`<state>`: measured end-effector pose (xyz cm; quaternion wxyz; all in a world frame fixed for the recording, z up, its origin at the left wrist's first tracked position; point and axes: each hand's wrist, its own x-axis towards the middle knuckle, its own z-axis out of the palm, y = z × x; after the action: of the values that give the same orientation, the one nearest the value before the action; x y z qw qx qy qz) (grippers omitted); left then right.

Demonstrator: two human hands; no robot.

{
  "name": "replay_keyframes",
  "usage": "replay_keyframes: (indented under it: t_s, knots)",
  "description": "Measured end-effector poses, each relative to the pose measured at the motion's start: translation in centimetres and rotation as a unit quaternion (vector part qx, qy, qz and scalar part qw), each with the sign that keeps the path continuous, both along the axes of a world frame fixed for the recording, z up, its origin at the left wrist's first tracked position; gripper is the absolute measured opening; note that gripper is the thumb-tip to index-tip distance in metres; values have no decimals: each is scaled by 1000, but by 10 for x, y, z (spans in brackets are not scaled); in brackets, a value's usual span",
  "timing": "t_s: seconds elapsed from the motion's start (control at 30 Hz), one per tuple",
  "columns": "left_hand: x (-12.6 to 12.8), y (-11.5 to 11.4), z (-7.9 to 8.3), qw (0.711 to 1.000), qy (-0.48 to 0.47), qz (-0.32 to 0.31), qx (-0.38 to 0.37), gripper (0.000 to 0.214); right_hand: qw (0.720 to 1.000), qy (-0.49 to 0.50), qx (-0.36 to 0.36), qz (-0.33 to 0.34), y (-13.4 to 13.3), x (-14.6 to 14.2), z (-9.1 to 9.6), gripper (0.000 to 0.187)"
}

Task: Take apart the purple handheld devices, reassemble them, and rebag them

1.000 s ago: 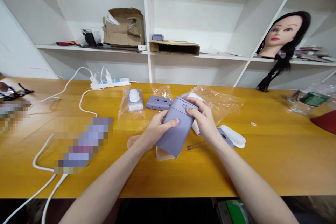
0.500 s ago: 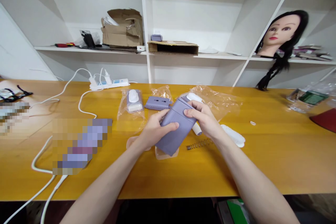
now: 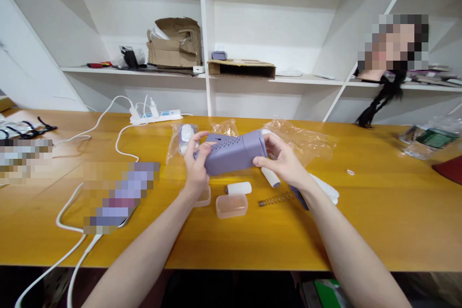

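Both hands hold a lilac plastic device body [image 3: 233, 154] sideways above the yellow table [image 3: 378, 221]. My left hand [image 3: 197, 161] grips its left end, fingers wrapped round it. My right hand [image 3: 279, 161] pinches its right end. Its top face shows rows of small holes. Below it lie a small white block [image 3: 238, 187], a pink translucent cap [image 3: 231, 205], a second pink cap [image 3: 204, 197], a metal spring [image 3: 276, 198] and a white cylinder [image 3: 270, 176]. A white comb-like piece [image 3: 327, 191] lies by my right wrist.
Clear plastic bags [image 3: 306, 142] lie behind the hands, one holding a white part [image 3: 186, 135]. A white power strip [image 3: 157, 115] with cables sits at the table's back left. Shelves behind hold cardboard boxes [image 3: 175, 48]. A wig head stands on the right shelf.
The lilac body has turned from standing tilted to lying sideways and risen off the table. My left hand shifted to its left end. The small white block and pink cap are now uncovered.
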<state>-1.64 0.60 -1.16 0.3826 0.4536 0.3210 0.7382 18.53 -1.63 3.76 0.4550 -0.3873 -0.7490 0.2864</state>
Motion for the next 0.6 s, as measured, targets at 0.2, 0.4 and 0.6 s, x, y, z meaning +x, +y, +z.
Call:
replay_keyframes:
  t_s: [0.2, 0.4, 0.6]
  knots:
    - [-8, 6, -2, 997, 6, 81, 9, 33, 949, -271, 122, -103, -10, -9, -3, 35]
    - [-11, 8, 0, 996, 11, 63, 66, 32, 938, -307, 117, -112, -17, -16, -3, 36]
    - [-13, 26, 27, 991, 52, 60, 106, 37, 956, -228, 99, -158, -16, -24, -8, 35]
